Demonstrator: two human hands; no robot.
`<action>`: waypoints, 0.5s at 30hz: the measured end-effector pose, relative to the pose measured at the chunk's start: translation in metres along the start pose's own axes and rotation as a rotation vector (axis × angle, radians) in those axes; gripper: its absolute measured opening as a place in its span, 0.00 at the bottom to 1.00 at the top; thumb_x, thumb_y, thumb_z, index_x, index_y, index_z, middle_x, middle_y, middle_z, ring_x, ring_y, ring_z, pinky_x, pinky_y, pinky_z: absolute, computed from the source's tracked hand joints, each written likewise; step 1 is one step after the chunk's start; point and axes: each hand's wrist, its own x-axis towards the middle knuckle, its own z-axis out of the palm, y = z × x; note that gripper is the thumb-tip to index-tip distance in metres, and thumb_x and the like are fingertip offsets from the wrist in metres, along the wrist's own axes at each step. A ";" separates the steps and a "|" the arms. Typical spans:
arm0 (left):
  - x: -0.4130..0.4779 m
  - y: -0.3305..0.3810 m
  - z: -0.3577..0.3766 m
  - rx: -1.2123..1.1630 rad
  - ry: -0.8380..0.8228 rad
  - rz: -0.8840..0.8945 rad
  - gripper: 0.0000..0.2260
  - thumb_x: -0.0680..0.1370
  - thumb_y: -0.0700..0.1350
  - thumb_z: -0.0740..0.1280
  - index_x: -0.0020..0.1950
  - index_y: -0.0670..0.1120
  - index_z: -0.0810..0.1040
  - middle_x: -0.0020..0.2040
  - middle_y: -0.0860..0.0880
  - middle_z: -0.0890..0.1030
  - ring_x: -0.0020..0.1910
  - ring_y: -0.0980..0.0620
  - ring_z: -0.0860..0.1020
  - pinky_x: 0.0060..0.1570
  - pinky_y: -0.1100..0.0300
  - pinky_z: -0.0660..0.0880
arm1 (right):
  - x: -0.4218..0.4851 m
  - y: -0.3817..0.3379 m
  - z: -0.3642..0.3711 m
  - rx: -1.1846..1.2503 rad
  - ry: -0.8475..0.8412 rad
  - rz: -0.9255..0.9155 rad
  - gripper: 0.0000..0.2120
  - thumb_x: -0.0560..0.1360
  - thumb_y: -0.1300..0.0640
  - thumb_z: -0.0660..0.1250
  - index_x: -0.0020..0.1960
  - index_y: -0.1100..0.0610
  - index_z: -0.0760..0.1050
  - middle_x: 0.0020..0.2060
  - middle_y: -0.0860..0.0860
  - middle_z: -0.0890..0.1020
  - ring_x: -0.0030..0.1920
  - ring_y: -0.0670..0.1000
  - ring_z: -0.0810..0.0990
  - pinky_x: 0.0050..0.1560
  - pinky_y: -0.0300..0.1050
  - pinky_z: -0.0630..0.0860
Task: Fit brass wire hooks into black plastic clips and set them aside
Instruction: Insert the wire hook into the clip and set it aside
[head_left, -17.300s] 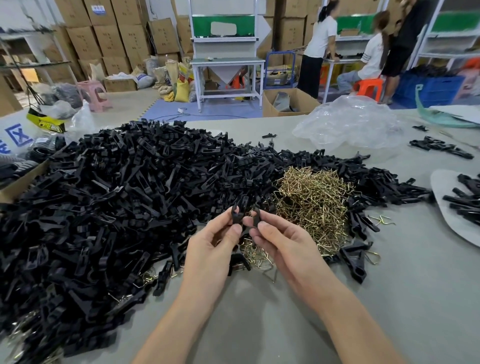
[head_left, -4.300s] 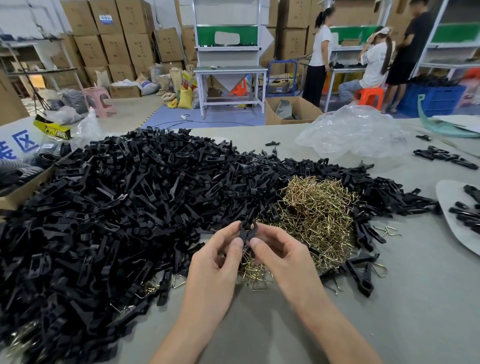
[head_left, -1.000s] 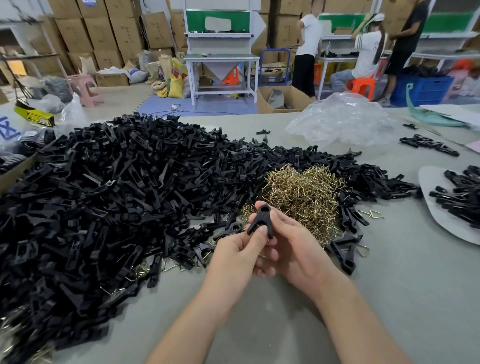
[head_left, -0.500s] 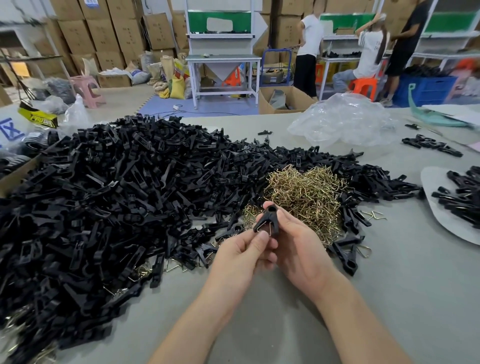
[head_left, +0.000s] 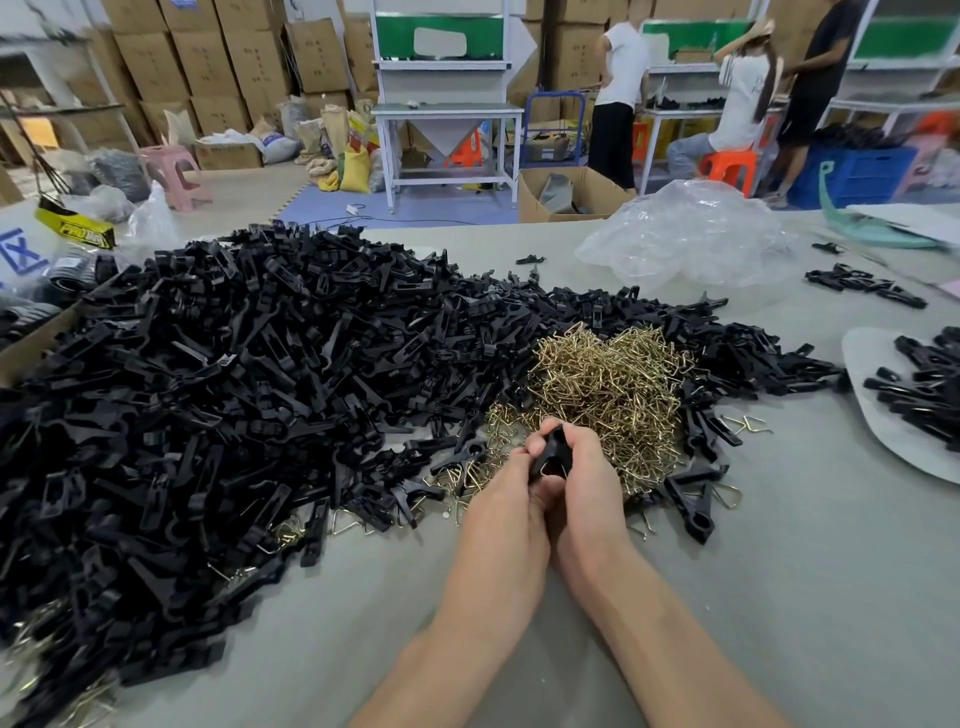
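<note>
Just below the middle of the frame, the left hand (head_left: 511, 499) and the right hand (head_left: 587, 483) are pressed together, and both have their fingers curled round one black clip (head_left: 553, 452). Its long axis runs almost straight up the frame with a slight lean to the right. The closed end points up toward the brass hook pile (head_left: 608, 384) and the spread legs point down into the palms. Fingers cover most of it, so I cannot tell whether a hook sits in it.

The hands are over the near edge of the hook pile, where loose hooks lie scattered on the grey counter (head_left: 779, 597). A broad heap of black clips (head_left: 234, 389) fills the left half of the frame and wraps round behind the hooks.

At the right edge a pale sheet (head_left: 872, 415) lies flat on the counter, with a cluster of clips (head_left: 924, 389) stacked on it, well apart from the heap. In the upper right is a crumpled clear plastic bag (head_left: 685, 239) — it looks empty.

On the floor beyond, at upper centre, an open cardboard box (head_left: 566, 195) holds something grey. A blue crate (head_left: 857, 171) further right is piled with dark parts too small to tell.
</note>
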 end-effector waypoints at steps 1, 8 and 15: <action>0.000 0.000 0.000 -0.022 -0.002 -0.012 0.19 0.84 0.38 0.59 0.72 0.54 0.72 0.50 0.55 0.84 0.49 0.66 0.80 0.49 0.73 0.72 | -0.001 0.000 0.000 -0.005 0.005 -0.002 0.15 0.80 0.57 0.59 0.37 0.51 0.77 0.31 0.48 0.78 0.31 0.47 0.76 0.35 0.38 0.76; -0.002 -0.001 -0.003 -0.043 0.058 -0.003 0.18 0.82 0.34 0.60 0.67 0.48 0.78 0.42 0.60 0.83 0.41 0.65 0.80 0.41 0.75 0.70 | -0.002 0.004 0.002 -0.081 -0.005 -0.055 0.21 0.80 0.56 0.58 0.32 0.48 0.80 0.36 0.50 0.82 0.33 0.46 0.77 0.30 0.35 0.75; -0.001 0.001 -0.003 -0.049 0.070 -0.012 0.18 0.82 0.33 0.61 0.68 0.49 0.78 0.37 0.67 0.81 0.41 0.69 0.79 0.40 0.78 0.69 | -0.004 0.008 0.001 -0.198 -0.017 -0.108 0.23 0.81 0.55 0.56 0.32 0.45 0.79 0.34 0.46 0.81 0.31 0.43 0.76 0.29 0.33 0.72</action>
